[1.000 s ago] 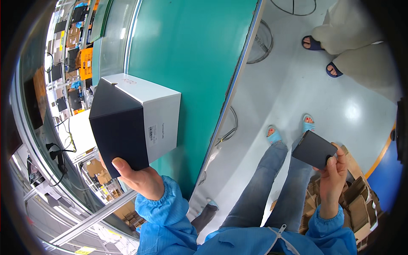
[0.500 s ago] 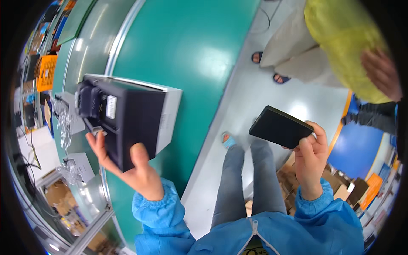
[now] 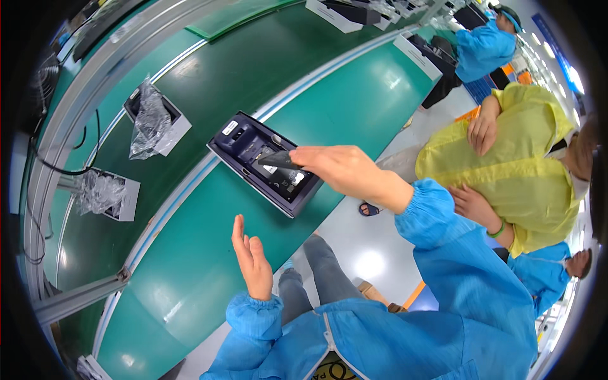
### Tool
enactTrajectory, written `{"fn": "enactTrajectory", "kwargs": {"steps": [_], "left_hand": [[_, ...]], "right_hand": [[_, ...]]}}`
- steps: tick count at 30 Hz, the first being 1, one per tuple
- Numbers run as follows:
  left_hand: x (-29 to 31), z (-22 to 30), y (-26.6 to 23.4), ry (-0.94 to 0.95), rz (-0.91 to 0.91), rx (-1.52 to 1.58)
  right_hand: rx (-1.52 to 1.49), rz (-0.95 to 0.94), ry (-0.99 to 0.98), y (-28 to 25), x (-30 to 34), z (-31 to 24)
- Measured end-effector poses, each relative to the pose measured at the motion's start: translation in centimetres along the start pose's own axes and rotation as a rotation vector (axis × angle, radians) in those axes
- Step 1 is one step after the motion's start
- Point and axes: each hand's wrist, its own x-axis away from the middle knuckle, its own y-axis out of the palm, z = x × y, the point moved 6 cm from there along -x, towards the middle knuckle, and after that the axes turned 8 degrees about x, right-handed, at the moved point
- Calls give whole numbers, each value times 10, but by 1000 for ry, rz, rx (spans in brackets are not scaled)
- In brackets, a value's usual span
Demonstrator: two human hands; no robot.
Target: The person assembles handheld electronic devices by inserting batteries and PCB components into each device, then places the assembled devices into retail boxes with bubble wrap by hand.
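Note:
An open box (image 3: 246, 180) with a dark insert lies on the green bench (image 3: 183, 278). Inside it sits a dark handheld device (image 3: 248, 135), partly covered from view. My right hand (image 3: 345, 168) reaches over the box's right side, closed on a flat black slab (image 3: 277, 159) seen nearly edge-on. The slab is above the insert; whether it touches the insert I cannot tell. My left hand (image 3: 254, 266) is off the box's near edge, open with its fingers stretched and nothing in it.
Beyond a metal rail, a dark green belt carries two boxes with clear plastic wrap (image 3: 149, 120) (image 3: 101, 191). More boxes (image 3: 339, 16) stand at the far end. A person in yellow (image 3: 494, 164) stands at the right. A metal bar (image 3: 82, 297) crosses at left.
My left hand has let go of the box, which now lies on the bench. My right hand has brought the black slab leftward from over the floor to above the box. The view has turned.

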Motion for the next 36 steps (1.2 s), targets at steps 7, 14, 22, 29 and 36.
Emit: {"fn": "enactTrajectory", "kwargs": {"steps": [7, 14, 22, 29, 36], "left_hand": [[-24, 4, 16, -45, 136, 60], [-56, -9, 39, -127, 339, 146], [-84, -31, 64, -158, 419, 300], [-83, -44, 65, -138, 395, 361], [-88, -39, 60, -122, 360, 250]], "right_hand": [[125, -241, -424, 63, 4, 13], [-20, -403, -335, 77, -15, 19], [-192, -634, -210, 106, -31, 39], [-131, -713, -287, 116, -34, 45], [9, -846, -402, 116, -51, 40]]}}
